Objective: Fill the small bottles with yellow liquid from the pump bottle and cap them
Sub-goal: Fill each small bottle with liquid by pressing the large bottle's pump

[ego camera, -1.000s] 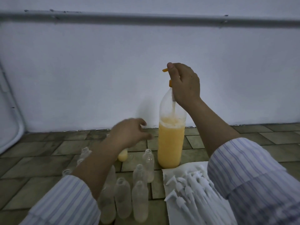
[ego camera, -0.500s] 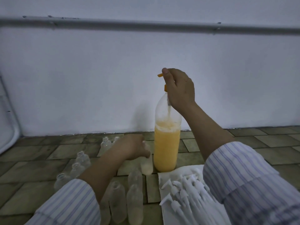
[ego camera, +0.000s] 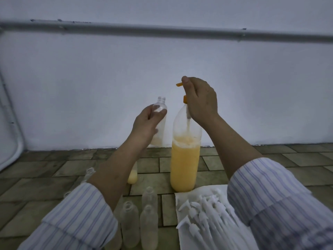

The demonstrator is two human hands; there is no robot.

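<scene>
A tall pump bottle (ego camera: 185, 159) stands on the tiled floor, over half full of yellow liquid, with an orange pump head (ego camera: 180, 84). My right hand (ego camera: 200, 100) grips that pump head from above. My left hand (ego camera: 146, 123) holds a small clear bottle (ego camera: 160, 107) up in the air, upright, just left of the pump spout; a little pale liquid shows at its bottom. Several small clear bottles (ego camera: 149, 197) stand on the floor in front of me. One small bottle with yellow liquid (ego camera: 132, 175) stands partly behind my left forearm.
A white sheet (ego camera: 201, 191) at the lower right carries several white nozzle caps (ego camera: 207, 213). A white wall with a grey pipe (ego camera: 162, 31) rises close behind the bottles. A white curved frame (ego camera: 10, 141) stands at the far left.
My left hand has picked a small bottle off the floor and lifted it up beside the pump spout. My right hand has stayed on the pump head.
</scene>
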